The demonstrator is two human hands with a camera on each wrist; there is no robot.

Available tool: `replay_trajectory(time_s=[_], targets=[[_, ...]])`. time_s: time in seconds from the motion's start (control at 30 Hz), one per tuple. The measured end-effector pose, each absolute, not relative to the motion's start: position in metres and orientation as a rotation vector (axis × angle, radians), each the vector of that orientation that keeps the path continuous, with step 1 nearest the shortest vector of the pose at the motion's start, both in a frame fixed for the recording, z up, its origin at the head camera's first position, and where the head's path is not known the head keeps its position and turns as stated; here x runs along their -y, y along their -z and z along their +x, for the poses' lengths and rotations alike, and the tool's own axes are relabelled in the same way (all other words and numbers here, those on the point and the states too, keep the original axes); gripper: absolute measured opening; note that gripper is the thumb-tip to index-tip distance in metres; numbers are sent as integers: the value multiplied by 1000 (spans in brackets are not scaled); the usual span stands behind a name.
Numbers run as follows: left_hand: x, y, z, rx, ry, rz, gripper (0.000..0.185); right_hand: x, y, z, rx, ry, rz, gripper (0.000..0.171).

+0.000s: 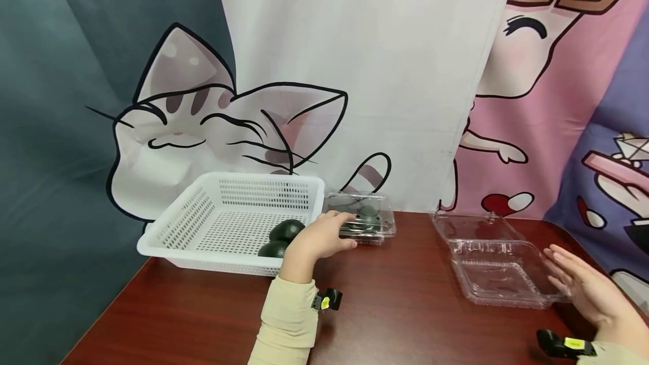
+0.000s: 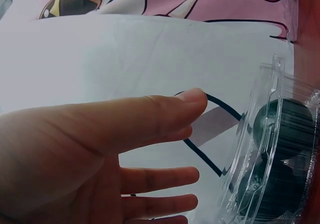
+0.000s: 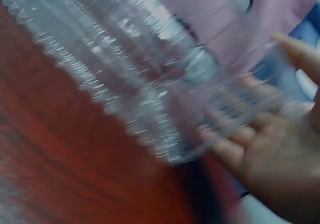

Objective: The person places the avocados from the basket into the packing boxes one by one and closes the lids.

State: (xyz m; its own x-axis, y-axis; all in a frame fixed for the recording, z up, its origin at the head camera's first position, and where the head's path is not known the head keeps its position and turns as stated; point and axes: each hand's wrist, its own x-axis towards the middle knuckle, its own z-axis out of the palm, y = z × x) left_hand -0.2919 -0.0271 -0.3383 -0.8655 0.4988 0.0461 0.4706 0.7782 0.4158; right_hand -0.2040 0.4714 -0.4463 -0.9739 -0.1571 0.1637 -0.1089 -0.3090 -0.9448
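My left hand (image 1: 321,235), its fingers loosely extended and holding nothing, hovers by a clear plastic clamshell box (image 1: 387,221) with its lid down. Dark green avocados (image 2: 285,129) show through that box's wall in the left wrist view. At the right, my right hand (image 1: 588,289) is at the side of a second clear clamshell box (image 1: 499,280), whose lid stands open. Its fingers are mostly straight. In the blurred right wrist view, the fingers (image 3: 235,144) show through the plastic corner, the thumb apart from them. No fruit shows in this box.
A white perforated basket (image 1: 167,246) stands at the left, with two avocados (image 1: 287,231) visible in its right part; my left forearm hides some of it. The reddish-brown table (image 1: 390,303) backs onto a printed cloth (image 1: 405,72) with cartoon figures.
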Motion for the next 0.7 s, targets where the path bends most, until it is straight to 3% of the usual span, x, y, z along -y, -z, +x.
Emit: replay_trajectory(time_s=[0.13,0.3,0.7], targets=[[29,338,-293,-2902,-678,862,54,-465,460,-210,-1085,2573,-680,57],[29,336,-294,-2895,-719,1000,51,-450,465,-218,-741,2502,-783,65],[31,334,-295,-2885,-754,1025,48,-403,457,-243,-1439,2411,-781,53]])
